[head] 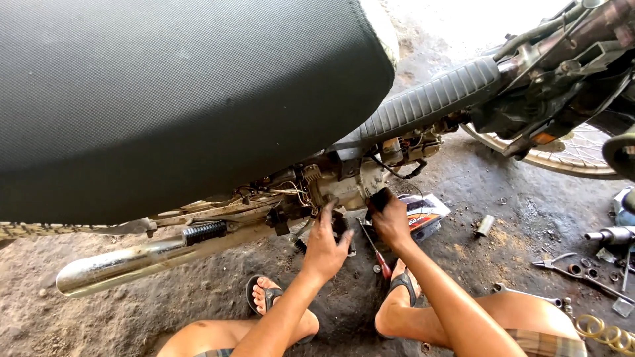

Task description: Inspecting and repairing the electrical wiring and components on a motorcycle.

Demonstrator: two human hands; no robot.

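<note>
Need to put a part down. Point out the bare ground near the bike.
Free: dirt floor below the exhaust pipe, left of the sandalled foot; also between the small metal cylinder and the pliers. Crowded: under the engine around both hands, and the far right with scattered tools.

The ground (503, 198) is packed, oil-darkened dirt. On it at right lie pliers (562, 263), a spanner (526, 292) and small washers (585, 268) (a scattered lot); a short metal tube (485, 225) lies nearer the middle, a red-handled screwdriver (377, 254) beside it.
</note>
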